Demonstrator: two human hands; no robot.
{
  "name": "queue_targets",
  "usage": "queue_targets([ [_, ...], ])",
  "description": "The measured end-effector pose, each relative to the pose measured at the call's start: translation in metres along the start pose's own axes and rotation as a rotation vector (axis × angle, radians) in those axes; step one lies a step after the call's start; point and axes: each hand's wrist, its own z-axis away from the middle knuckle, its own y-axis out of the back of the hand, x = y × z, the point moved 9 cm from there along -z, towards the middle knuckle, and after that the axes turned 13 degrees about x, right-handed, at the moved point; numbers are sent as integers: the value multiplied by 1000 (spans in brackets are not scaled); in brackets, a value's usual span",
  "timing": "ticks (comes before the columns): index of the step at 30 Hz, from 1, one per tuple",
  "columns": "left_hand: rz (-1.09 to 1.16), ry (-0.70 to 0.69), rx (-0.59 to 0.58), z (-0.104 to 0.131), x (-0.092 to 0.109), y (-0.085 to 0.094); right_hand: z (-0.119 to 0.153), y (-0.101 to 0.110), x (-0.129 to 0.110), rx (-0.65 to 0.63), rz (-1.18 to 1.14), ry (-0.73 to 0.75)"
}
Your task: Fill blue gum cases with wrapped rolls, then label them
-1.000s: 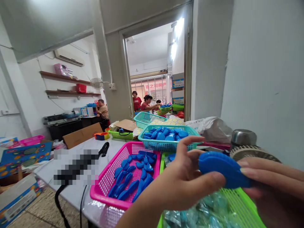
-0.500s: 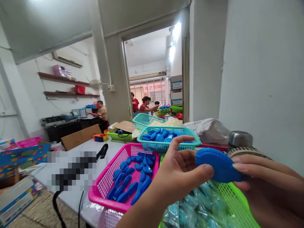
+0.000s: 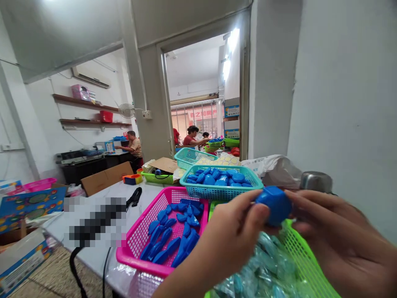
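Between both hands is a rounded blue plastic piece, held above a green basket full of small clear bags with teal pieces. My left hand pinches its left side with thumb and fingers. From the right, the fingers of my right hand grip the other edge; this hand is slightly blurred. Left of my left forearm stands a pink basket with loose blue plastic pieces. Behind the hands a teal basket holds more rounded blue pieces.
A metal flask and a white plastic bag stand at the back right. On the white table lie a black cable and an orange-blue tape dispenser. Several people sit in the rooms beyond.
The blue piece has turned in my hands and shows a different, rounder side. My left fingers, raised before, have closed down onto it. The right hand has shifted left slightly.
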Motion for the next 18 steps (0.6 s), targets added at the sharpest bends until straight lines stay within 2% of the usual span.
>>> queue_targets([
  [2, 195, 141, -42, -4, -11, -4, -3, -4, -2, -22, -54, 2],
  [5, 324, 194, -71, -11, -14, -9, -5, -7, 6, -50, -165, -105],
  [9, 167, 153, -80, -10, -7, -7, -6, -4, 14, -57, -181, -219],
  [11, -80, 119, -83, -5, -7, 0, -9, -6, 10, -83, -169, -195],
  [13, -467, 92, -121, 1, -15, 9, -7, -22, 6, -212, -156, -157],
  [15, -808, 98, -174, 1, -28, 21, 7, -51, 8, -447, -129, -161],
  [18, -1022, 142, -165, -26, -43, 46, 42, -91, 25, -803, -38, -254],
])
